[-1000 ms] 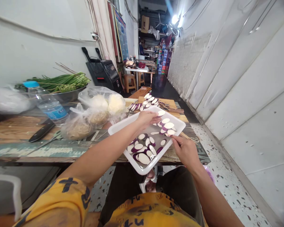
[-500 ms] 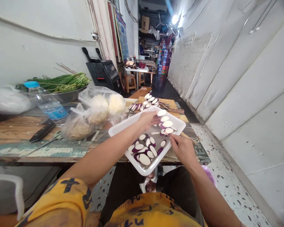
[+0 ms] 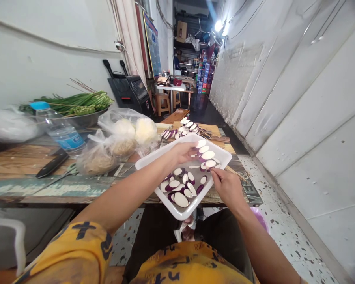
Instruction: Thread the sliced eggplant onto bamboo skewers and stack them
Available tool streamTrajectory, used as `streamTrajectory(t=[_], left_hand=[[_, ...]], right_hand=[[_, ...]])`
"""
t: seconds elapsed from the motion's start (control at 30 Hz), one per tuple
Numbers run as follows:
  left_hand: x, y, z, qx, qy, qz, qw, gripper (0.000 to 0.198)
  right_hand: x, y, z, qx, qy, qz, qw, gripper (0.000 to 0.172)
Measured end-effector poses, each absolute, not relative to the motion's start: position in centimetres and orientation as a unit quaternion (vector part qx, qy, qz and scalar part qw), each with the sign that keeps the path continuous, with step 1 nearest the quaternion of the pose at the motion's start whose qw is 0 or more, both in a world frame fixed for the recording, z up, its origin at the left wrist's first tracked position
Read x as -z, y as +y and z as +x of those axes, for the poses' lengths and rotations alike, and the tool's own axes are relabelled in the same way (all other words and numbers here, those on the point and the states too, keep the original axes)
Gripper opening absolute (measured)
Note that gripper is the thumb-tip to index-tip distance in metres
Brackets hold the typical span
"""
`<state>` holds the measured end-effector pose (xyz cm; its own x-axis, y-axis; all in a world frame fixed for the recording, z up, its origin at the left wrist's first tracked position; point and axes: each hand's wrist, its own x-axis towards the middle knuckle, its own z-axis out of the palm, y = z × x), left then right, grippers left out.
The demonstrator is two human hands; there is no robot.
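Outermost eggplant slice [image 3: 200,144] now sits closer to its neighbours, so I judge the row of slices [image 3: 208,155] more compact. Over the white tray [image 3: 180,215], the left hand [image 3: 185,152] has its grip clamped on this slice; the right hand [image 3: 229,187] pinches the row's near end.

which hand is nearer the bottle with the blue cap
Left. The left hand is over the white tray, off to the right of the bottle; the right hand is farther from it, by the tray's right edge.
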<state>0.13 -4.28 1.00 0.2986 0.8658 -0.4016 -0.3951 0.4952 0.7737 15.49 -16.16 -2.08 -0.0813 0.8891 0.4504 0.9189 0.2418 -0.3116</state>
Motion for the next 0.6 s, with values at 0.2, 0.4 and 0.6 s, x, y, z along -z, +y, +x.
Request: streamTrajectory(t=[0.2,0.4,0.6], left_hand=[[-0.9,-4.2,0.5,-0.415,0.411,0.281,0.762,0.009],[-0.8,-4.0,0.2,-0.461,0.337,0.314,0.759,0.008],[-0.9,-4.0,0.1,-0.480,0.284,0.308,0.770,0.020]], right_hand=[[1.9,-15.8,15.3,0.035,-0.732,-0.618,0.283,0.028],[2.3,-15.8,16.0,0.001,-0.722,-0.606,0.334,0.028],[3.0,-16.3,16.4,-0.073,-0.702,-0.562,0.431,0.027]])
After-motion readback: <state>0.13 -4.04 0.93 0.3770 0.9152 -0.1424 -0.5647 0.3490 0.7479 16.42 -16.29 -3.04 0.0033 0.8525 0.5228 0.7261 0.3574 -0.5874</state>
